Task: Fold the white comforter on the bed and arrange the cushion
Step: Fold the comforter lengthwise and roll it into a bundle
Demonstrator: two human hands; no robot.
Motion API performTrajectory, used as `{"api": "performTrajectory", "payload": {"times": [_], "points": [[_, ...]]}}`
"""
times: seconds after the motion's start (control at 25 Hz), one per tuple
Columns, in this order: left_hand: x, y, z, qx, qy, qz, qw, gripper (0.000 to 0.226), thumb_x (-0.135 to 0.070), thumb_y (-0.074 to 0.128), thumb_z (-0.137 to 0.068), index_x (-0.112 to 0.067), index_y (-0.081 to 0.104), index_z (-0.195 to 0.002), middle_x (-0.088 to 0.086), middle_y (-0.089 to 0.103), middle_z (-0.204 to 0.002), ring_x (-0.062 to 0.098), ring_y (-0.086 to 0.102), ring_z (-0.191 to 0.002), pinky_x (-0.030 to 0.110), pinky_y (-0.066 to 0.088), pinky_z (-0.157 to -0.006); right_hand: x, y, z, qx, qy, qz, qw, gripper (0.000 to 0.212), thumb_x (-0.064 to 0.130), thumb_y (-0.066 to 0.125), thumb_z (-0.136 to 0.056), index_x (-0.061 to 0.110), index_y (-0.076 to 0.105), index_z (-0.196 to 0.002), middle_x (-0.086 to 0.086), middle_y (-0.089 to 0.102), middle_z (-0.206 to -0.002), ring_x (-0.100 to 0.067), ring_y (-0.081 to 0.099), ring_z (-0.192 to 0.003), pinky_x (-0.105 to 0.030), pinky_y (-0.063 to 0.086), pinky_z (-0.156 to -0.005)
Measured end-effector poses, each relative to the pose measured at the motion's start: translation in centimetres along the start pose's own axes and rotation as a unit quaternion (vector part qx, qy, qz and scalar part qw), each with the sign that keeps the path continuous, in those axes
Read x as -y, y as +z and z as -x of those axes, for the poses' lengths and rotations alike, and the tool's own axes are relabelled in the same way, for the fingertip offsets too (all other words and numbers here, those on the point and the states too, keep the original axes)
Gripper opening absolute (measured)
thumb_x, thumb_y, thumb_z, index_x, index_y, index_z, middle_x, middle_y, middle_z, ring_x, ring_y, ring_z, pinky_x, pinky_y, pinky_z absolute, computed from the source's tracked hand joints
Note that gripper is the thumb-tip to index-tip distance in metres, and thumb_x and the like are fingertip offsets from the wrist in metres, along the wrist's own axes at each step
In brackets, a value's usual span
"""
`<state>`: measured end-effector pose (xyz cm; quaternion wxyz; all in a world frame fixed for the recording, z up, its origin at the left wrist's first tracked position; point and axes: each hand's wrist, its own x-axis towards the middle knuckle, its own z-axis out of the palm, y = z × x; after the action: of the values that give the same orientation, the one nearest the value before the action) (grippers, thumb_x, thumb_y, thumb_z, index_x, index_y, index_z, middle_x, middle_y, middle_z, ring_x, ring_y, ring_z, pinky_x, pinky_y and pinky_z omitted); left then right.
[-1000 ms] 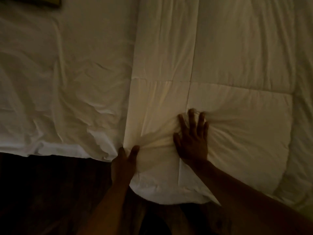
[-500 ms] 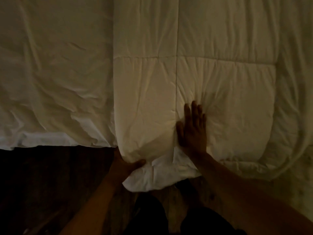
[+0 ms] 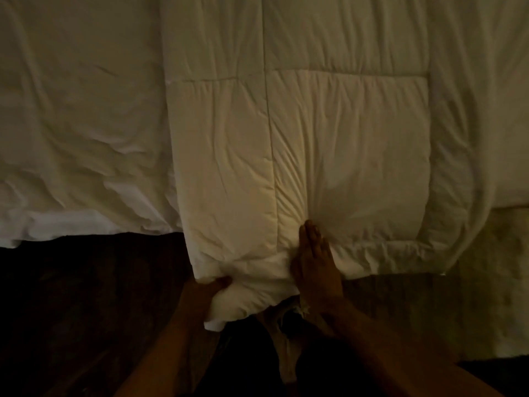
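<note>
Since the earlier frame my right hand (image 3: 313, 262) has slid back from the quilted panel to the near hem, and the corner now hangs lower off the bed edge.

Left to right. The sheet (image 3: 80, 133) covers the mattress, thin and creased, ending at the dark floor (image 3: 71, 296). My left hand (image 3: 204, 290) is closed on the hanging corner of the comforter (image 3: 352, 144), thumb on top, fingers hidden beneath the fabric. The comforter lies folded into a strip across the bed, its near end overhanging the edge. It is puffy, box-stitched and soft, with fine wrinkles fanning out from my right hand. That hand lies flat, fingers together, pressing the hem down (pinning, not gripping). A loose rounded fold trails off on the far right.

I judge the step in hand as squaring the near end of the fold. The next move calls for lifting both hem points evenly, since the filling sags. No cushion is in view.
</note>
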<state>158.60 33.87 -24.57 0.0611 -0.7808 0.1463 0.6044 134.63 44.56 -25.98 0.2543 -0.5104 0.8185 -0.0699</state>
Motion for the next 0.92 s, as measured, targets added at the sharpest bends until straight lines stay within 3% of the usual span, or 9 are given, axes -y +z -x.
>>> {"api": "performTrajectory", "payload": {"times": [0.12,0.28,0.36,0.44,0.52,0.6,0.68,0.8,0.92], "points": [[1.5,0.7,2.4,0.026,-0.003,0.082,0.996,0.036,-0.013,0.065,-0.087,0.000,0.058,-0.120,0.019,0.060,-0.109,0.039,0.057,-0.100,0.044,0.049,-0.076,-2.2,0.6,1.6,0.038,0.020,-0.037,0.998,0.065,0.021,0.053,-0.091,0.011,0.032,-0.152,-0.009,0.028,-0.159,-0.026,0.023,-0.148,-0.040,0.026,-0.119],[5.1,1.7,4.2,0.022,0.019,0.154,0.988,0.080,-0.041,0.087,-0.056,-0.009,0.061,-0.125,0.022,0.068,-0.114,0.043,0.066,-0.101,0.053,0.056,-0.083,-4.6,1.3,4.7,0.228,0.174,-0.166,0.944,0.049,0.030,0.047,-0.096,0.020,0.042,-0.144,-0.009,0.047,-0.143,-0.029,0.047,-0.130,-0.043,0.042,-0.108],[5.6,2.1,5.3,-0.024,0.062,0.139,0.988,0.093,-0.044,0.091,-0.041,-0.011,0.063,-0.123,0.021,0.068,-0.112,0.042,0.068,-0.094,0.053,0.057,-0.079,-4.8,0.5,5.9,0.219,0.201,-0.207,0.932,0.043,0.035,0.048,-0.096,0.020,0.049,-0.136,-0.006,0.057,-0.131,-0.028,0.056,-0.119,-0.041,0.048,-0.099],[5.5,2.2,7.0,-0.044,0.094,0.111,0.988,0.078,-0.034,0.090,-0.060,-0.008,0.061,-0.127,0.021,0.066,-0.114,0.040,0.066,-0.096,0.048,0.057,-0.075,-4.4,-0.6,6.8,0.053,0.151,-0.156,0.975,0.033,0.037,0.051,-0.095,0.017,0.058,-0.120,-0.005,0.059,-0.118,-0.026,0.057,-0.112,-0.038,0.050,-0.092],[5.3,1.8,8.4,-0.062,0.134,0.082,0.986,0.061,-0.021,0.083,-0.074,-0.005,0.060,-0.128,0.019,0.065,-0.118,0.035,0.064,-0.101,0.046,0.053,-0.084,-2.9,-1.9,7.0,-0.097,0.022,-0.134,0.986,0.045,0.033,0.054,-0.091,0.019,0.054,-0.133,-0.006,0.050,-0.137,-0.026,0.045,-0.130,-0.037,0.039,-0.109],[5.2,0.7,9.6,-0.083,0.151,0.082,0.982,0.057,-0.020,0.080,-0.078,-0.006,0.059,-0.129,0.019,0.063,-0.121,0.037,0.061,-0.108,0.050,0.049,-0.093,-2.8,-2.2,6.9,-0.073,-0.125,-0.126,0.981,0.065,0.031,0.055,-0.089,0.024,0.035,-0.151,-0.005,0.029,-0.159,-0.026,0.021,-0.149,-0.041,0.015,-0.122],[4.6,-0.4,11.3,-0.081,0.162,0.083,0.980,0.061,-0.023,0.079,-0.079,-0.009,0.056,-0.134,0.016,0.060,-0.125,0.035,0.058,-0.112,0.050,0.046,-0.098,-4.1,-1.0,7.3,0.007,-0.167,-0.117,0.979,0.071,0.033,0.053,-0.091,0.027,0.024,-0.155,-0.001,0.017,-0.164,-0.022,0.010,-0.152,-0.041,0.006,-0.124],[4.2,-1.0,12.7,-0.051,0.192,0.100,0.975,0.058,-0.022,0.076,-0.082,-0.009,0.055,-0.134,0.012,0.061,-0.124,0.030,0.059,-0.107,0.045,0.046,-0.093,-7.6,0.6,8.2,-0.014,-0.097,-0.087,0.991,0.062,0.031,0.051,-0.090,0.020,0.040,-0.149,-0.009,0.036,-0.156,-0.026,0.029,-0.145,-0.040,0.021,-0.120],[4.6,-0.5,13.8,-0.040,0.170,0.128,0.976,0.054,-0.030,0.076,-0.078,-0.012,0.060,-0.127,0.015,0.065,-0.122,0.034,0.063,-0.106,0.049,0.048,-0.095,-10.8,1.2,8.5,-0.081,0.240,-0.137,0.958,0.049,0.040,0.041,-0.087,0.008,0.070,-0.109,-0.018,0.064,-0.116,-0.036,0.054,-0.108,-0.042,0.046,-0.095]]}}
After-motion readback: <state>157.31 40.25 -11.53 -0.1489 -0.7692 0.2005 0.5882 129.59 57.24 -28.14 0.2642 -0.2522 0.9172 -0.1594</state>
